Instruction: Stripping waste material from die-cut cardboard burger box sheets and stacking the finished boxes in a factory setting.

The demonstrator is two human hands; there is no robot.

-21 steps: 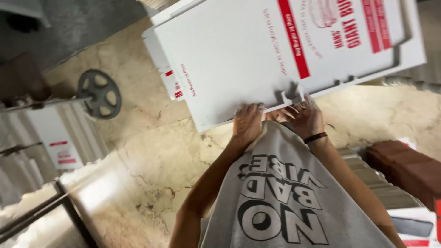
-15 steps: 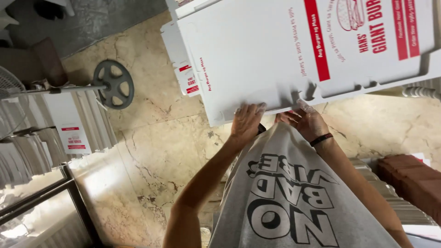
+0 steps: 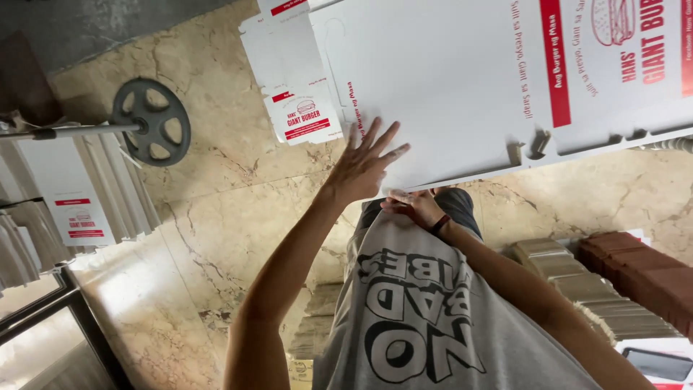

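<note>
Gripless for now, the left hand (image 3: 364,165) lies flat with fingers fanned wide on the near edge of the unfolded white burger box blank (image 3: 462,87); a moment ago those fingers were curled at that edge, so pinching seems to have turned to pressing. To its right, the right hand (image 3: 415,208) sits at the blank's underside; whether it pinches the card I cannot tell. Held just above the person's lap, over the marble floor (image 3: 216,217), the blank runs long from left to right, tilting up rightward.
</note>
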